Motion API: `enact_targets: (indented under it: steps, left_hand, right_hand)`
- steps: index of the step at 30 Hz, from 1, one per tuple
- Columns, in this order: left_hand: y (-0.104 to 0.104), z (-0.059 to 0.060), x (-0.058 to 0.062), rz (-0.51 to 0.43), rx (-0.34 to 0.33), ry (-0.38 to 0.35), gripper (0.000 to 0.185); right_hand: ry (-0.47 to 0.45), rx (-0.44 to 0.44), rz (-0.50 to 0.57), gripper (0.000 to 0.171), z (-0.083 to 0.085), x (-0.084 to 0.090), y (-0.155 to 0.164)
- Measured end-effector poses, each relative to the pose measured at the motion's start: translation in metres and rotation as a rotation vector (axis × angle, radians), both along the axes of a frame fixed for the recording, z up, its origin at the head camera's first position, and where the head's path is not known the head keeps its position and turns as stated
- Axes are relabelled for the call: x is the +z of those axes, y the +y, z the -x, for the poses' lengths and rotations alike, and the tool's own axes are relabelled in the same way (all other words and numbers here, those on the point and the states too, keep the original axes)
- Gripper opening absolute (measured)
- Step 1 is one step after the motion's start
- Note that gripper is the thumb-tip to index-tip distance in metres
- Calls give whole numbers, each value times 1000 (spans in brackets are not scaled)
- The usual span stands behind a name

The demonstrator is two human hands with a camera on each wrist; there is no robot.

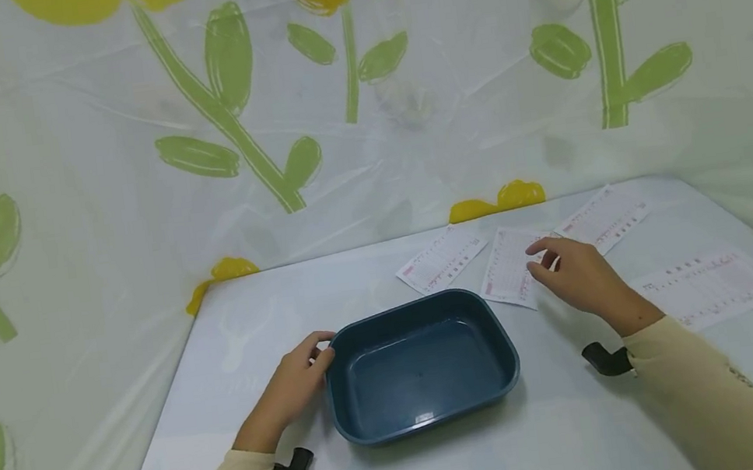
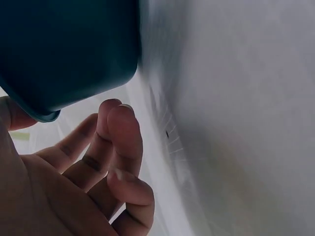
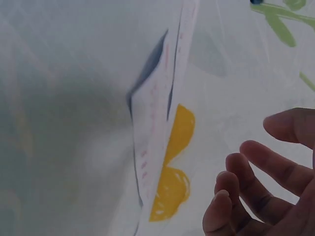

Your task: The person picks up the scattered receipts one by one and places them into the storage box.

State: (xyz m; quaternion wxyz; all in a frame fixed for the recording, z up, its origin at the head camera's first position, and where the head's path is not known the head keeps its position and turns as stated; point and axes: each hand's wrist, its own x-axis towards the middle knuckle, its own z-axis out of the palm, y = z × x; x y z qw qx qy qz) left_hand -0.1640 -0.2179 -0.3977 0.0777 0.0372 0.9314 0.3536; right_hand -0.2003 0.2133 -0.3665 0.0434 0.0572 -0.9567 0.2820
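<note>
Standing in a corner draped with white plastic sheeting (image 1: 90, 145) printed with yellow flowers on green stems, and holding everything here, a pale bluish-white table (image 1: 253, 321). Sitting near the middle of that table, closer to the near edge, a dark blue rectangular plastic tray (image 1: 420, 363) with rounded corners, lying flat with nothing visible inside. Resting against the tray's left rim, the left hand (image 1: 292, 386), thumb touching the top edge and fingers loosely curled down beside the outer wall; from the left wrist view, showing those fingers (image 2: 118, 142) bent under the tray's corner without clearly closing around it. Hovering to the right of the tray, the right hand (image 1: 575, 273), fingers relaxed and slightly spread, gripping nothing, with fingertips just over a printed paper slip (image 1: 511, 273) lying beside the tray's far right corner. Lying farther back and to the sides, three more printed slips: one behind the tray (image 1: 439, 259), one near the far right edge (image 1: 603, 219), and one well to the right (image 1: 714, 287). Covering both forearms, cream sleeves, with a black strap at each wrist.
</note>
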Motion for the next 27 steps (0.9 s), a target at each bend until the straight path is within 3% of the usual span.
enact_targets:
  steps: [5,17,27]
  left_hand:
    - [1,-1,-2,-36,-3,-6,34]
    - [-4,2,-3,-142,-22,-56,32]
    - [-21,4,-4,-243,-150,-186,37]
  right_hand:
    - [-67,20,-16,38,0,-14,-7]
    - [-115,34,-104,40,5,-27,-16]
    - [-114,55,-178,45,5,-27,-19]
